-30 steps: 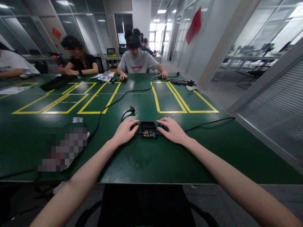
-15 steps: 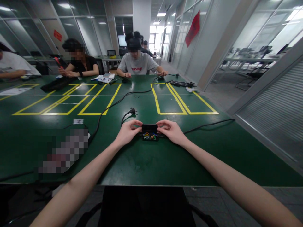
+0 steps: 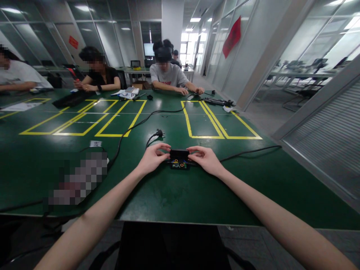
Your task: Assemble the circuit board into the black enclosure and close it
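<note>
A black cover (image 3: pixel 179 154) is pinched between my two hands, tilted up behind an open black case. The case shows a small circuit board (image 3: pixel 179 164) with copper-coloured coils and blue wires, and it rests on the green table (image 3: pixel 174 195). My left hand (image 3: pixel 154 157) grips the cover's left end, fingers and thumb closed on it. At the right end my right hand (image 3: pixel 204 159) holds it the same way. A black cable (image 3: pixel 247 152) runs off to the right of the case, and a plug (image 3: pixel 159 133) on a bent cable lies just behind my left hand.
A blurred-out object (image 3: pixel 81 180) lies at the left beside a long black cable (image 3: pixel 119 146). Yellow tape outlines (image 3: pixel 219 129) mark the table further back. Across the table a person in a grey shirt (image 3: pixel 168 77) works with both hands; other people sit at the left.
The cover has tilted so more of its face shows above the board. The view has shifted slightly, and the person opposite has brought their hands closer together.
</note>
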Demonstrator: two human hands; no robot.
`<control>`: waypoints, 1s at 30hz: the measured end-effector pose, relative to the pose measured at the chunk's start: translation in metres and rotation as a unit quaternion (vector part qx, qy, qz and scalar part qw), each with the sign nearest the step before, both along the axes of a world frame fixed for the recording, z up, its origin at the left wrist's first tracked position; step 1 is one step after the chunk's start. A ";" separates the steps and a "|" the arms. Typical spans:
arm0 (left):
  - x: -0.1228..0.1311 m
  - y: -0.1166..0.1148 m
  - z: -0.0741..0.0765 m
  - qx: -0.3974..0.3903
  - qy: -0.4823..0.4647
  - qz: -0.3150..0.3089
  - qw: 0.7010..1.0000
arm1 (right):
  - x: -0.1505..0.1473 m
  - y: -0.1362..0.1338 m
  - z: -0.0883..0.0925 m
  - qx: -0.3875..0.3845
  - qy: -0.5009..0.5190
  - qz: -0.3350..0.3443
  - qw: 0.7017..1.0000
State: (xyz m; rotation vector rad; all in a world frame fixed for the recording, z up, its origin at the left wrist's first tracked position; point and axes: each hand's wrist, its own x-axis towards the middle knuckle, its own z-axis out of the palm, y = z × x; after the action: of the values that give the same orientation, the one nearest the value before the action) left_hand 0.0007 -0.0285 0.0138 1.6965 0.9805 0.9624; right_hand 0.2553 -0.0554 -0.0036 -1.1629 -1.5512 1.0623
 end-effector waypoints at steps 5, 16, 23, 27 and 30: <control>0.001 -0.002 0.002 0.003 0.000 -0.004 1.000 | 0.001 -0.003 0.004 -0.002 -0.018 0.000 1.000; 0.001 -0.002 0.006 -0.006 0.008 0.006 1.000 | 0.002 -0.009 0.010 0.076 -0.059 0.011 0.995; 0.000 -0.002 0.004 -0.001 0.010 -0.004 1.000 | 0.001 -0.014 0.020 0.119 -0.095 0.030 0.988; 0.001 -0.006 0.004 0.038 0.038 -0.024 0.998 | 0.000 -0.017 0.023 0.148 -0.130 0.028 0.980; 0.002 -0.009 0.007 0.082 0.088 -0.040 0.992 | -0.001 -0.017 0.022 0.157 -0.128 0.034 0.979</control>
State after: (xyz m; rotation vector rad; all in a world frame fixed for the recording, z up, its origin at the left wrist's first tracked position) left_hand 0.0022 -0.0378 0.0205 1.9707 0.9595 0.8707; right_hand 0.2546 -0.0726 0.0181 -1.0613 -1.8925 0.6950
